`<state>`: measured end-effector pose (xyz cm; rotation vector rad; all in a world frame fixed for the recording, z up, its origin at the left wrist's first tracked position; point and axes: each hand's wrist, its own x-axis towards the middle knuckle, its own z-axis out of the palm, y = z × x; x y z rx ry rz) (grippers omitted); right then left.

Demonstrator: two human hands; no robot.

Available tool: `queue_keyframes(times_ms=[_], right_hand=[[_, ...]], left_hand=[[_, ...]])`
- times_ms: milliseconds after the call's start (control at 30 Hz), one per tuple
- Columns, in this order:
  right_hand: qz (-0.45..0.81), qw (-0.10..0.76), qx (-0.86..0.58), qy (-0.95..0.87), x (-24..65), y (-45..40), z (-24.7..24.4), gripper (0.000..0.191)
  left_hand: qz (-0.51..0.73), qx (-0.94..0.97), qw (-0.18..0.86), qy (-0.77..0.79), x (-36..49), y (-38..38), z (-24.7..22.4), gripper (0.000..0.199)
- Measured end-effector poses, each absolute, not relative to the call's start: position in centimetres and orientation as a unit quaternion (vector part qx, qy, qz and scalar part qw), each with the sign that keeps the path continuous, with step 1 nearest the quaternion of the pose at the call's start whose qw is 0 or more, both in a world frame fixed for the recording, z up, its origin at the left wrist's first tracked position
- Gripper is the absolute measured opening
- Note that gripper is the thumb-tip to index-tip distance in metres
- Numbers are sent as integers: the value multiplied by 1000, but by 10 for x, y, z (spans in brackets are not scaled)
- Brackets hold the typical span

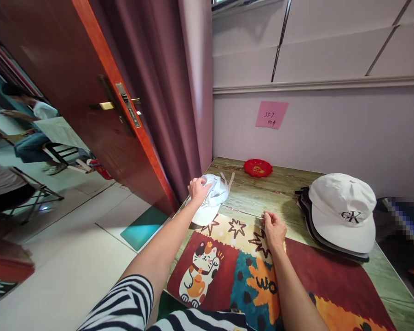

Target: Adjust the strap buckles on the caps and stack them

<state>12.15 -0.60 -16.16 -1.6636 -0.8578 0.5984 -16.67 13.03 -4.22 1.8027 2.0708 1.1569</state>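
Observation:
A light-coloured cap (214, 192) lies at the left edge of the table, its brim toward me and its strap ends sticking up at the back. My left hand (198, 190) grips the crown of this cap from its left side, thumb over the top. Above the patterned mat (224, 271), my right hand (274, 229) is closed with thumb and fingertips together; whether anything small is pinched there cannot be made out. To its right sits a stack of caps, topped by a white cap (343, 211) with dark letters, darker caps showing beneath.
A red scalloped dish (258, 168) stands at the back of the wooden-patterned table (286, 184). On the wall is a pink note (272, 115). A curtain (158, 82) and an open door (65, 87) flank the left side, with seated people beyond.

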Motion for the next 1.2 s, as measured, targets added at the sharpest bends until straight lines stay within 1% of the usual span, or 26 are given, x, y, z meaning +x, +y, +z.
queue_keyframes(times_ms=[167, 367, 467, 533, 600, 700, 800, 867, 900, 967, 1067, 1133, 1200], right_hand=[[253, 546, -711, -364, 119, -8, -156, 42], [274, 574, -685, -357, 116, -7, -150, 44], [296, 598, -646, -369, 110, -5, -143, 47], [340, 615, -598, -386, 106, -4, -132, 50], [410, 619, -535, -403, 102, -4, -118, 52], [538, 593, -432, -415, 96, -10, -94, 56], [644, 585, -309, -384, 88, -17, -77, 65], [666, 610, -256, -345, 85, -20, -71, 70], [666, 624, -245, -327, 85, -22, -69, 70], [659, 646, -237, -303, 88, -24, -67, 64], [645, 668, -232, -289, 100, -28, -62, 54], [631, 683, -228, -288, 109, -32, -54, 56], [619, 694, -228, -290, 116, -37, -46, 63]], left_hand=[[369, 616, 61, 693, -167, 130, -30, 17], [382, 663, 57, 642, -176, 111, 14, 11], [427, 680, 45, 594, -176, 94, 38, 12], [472, 689, 43, 549, -172, 81, 55, 12], [507, 693, 62, 509, -162, 68, 70, 12], [538, 695, 104, 465, -140, 53, 82, 14], [555, 681, 167, 447, -114, 45, 77, 17], [565, 653, 240, 443, -98, 42, 63, 19], [568, 636, 278, 442, -92, 40, 55, 20], [568, 609, 336, 439, -82, 37, 37, 22], [547, 612, 372, 434, -78, 31, 13, 28], [534, 608, 381, 447, -82, 27, -1, 34], [506, 564, 428, 493, -86, 22, -15, 47]])
